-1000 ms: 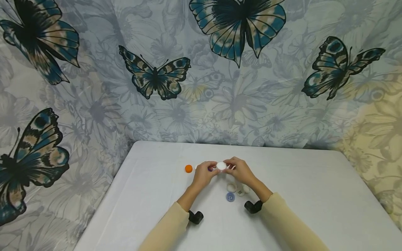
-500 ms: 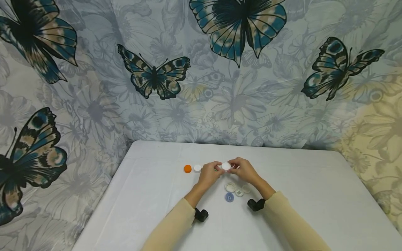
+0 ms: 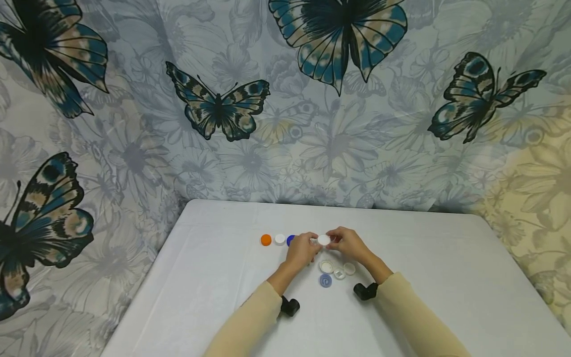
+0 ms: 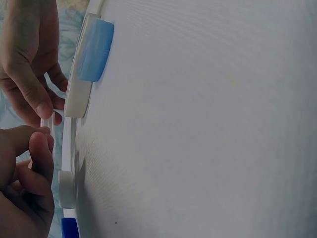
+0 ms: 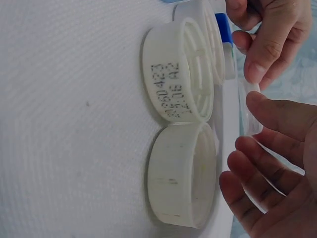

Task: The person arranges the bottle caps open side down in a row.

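A round white bottle cap (image 3: 323, 240) is held up between the two hands near the middle of the table. The left hand (image 3: 302, 249) pinches its left edge between thumb and fingertips. From the other side, the right hand (image 3: 350, 243) pinches it with thumb and index finger; in the right wrist view its other fingers (image 5: 252, 171) are spread apart. That view shows the cap (image 5: 251, 116) edge-on and partly covered by the thumbs. Just left of the left hand lies a dark blue cap (image 3: 291, 240), partly hidden.
Left of the hands lie a white cap (image 3: 279, 240) and an orange cap (image 3: 265, 240) in a row. Nearer the person are several upturned whitish caps (image 3: 326, 267) and a light blue one (image 3: 325, 280). A butterfly-patterned cloth (image 3: 339, 148) hangs behind the white table (image 3: 214, 258).
Both hands have moved right with the white cap between them and lowered slightly. The left hand has uncovered the white cap and part of the dark blue cap on the table.
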`<state>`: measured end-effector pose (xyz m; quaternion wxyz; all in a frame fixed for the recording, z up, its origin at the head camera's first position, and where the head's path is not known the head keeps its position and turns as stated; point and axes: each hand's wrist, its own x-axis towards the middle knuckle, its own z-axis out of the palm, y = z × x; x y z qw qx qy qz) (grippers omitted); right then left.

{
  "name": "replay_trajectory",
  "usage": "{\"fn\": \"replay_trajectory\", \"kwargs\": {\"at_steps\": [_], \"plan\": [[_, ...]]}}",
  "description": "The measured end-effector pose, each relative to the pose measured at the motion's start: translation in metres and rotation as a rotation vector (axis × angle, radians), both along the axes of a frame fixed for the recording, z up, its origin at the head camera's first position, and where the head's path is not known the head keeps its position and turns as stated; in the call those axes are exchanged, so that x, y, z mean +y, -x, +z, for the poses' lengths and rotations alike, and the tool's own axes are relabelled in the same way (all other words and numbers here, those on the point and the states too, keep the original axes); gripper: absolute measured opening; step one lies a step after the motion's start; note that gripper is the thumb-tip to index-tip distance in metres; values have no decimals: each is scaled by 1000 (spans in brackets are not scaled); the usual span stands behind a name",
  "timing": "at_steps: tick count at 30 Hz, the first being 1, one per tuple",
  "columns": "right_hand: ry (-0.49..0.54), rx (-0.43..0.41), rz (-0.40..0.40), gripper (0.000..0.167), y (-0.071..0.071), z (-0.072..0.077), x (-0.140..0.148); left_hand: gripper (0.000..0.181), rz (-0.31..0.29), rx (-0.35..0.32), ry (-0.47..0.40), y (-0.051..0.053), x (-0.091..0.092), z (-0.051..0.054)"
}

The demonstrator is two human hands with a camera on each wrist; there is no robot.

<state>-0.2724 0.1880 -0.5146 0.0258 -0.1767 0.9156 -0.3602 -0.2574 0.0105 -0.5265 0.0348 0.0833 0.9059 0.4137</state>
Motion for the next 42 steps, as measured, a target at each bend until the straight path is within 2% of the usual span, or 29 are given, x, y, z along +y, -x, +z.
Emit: {"fn": "replay_trajectory", "kwargs": {"at_steps": [8,14,19,25,28,31,34,42], "plan": [[-12,-39,0,33,1,-5,1,36,16,-24,98,-2,6,2],[-24,-71,-19,32,0,-8,0,33,-36,2,152,-1,5,1],[-37,-58,-23,33,1,-9,1,34,-68,27,166,0,2,1],[-60,-43,-38,33,-1,-7,3,34,-86,-24,52,-3,-8,1],[-59,-18,-39,31,-7,-2,4,31,-87,-24,9,-6,-16,-1],[-49,7,-41,29,-14,3,6,28,-100,-11,-1,-10,-22,-2],[-35,-2,-43,28,-22,7,6,27,-125,-4,17,-15,-27,-2],[-63,-36,31,30,-42,8,5,27,-181,-33,42,-27,-33,2]]}}
